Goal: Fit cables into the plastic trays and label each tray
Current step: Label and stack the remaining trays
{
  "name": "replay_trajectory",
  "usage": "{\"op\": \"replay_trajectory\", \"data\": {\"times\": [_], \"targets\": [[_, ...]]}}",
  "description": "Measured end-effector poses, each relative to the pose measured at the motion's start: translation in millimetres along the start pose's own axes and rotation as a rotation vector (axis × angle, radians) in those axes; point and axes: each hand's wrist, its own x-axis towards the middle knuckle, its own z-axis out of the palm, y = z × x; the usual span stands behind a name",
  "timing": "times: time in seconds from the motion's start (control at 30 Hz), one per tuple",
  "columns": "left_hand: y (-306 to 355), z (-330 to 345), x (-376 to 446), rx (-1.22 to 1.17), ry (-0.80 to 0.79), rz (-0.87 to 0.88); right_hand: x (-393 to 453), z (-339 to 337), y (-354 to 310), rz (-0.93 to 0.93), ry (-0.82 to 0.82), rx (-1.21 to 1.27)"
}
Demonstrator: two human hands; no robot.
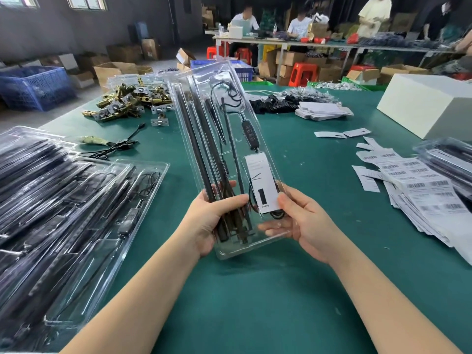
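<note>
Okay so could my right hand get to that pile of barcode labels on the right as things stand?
Probably yes, once it lets go. The right hand is gripping the clear tray together with the left hand. The barcode labels lie to its right on the green table, with only bare surface between.

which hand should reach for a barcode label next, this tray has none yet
Right, probably. The barcode labels lie spread on the table to the right, nearest the right hand. The left hand grips the tray around its lower left edge and could keep it raised.
</note>
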Motion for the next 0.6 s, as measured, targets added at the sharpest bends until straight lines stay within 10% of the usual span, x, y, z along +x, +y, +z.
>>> {"op": "replay_trajectory", "data": {"times": [0.6], "targets": [[4.5, -3.1, -2.1, -0.064, -0.079, -0.031, -3.1, 5.0, -4.3, 0.036, 0.013, -0.024]]}}
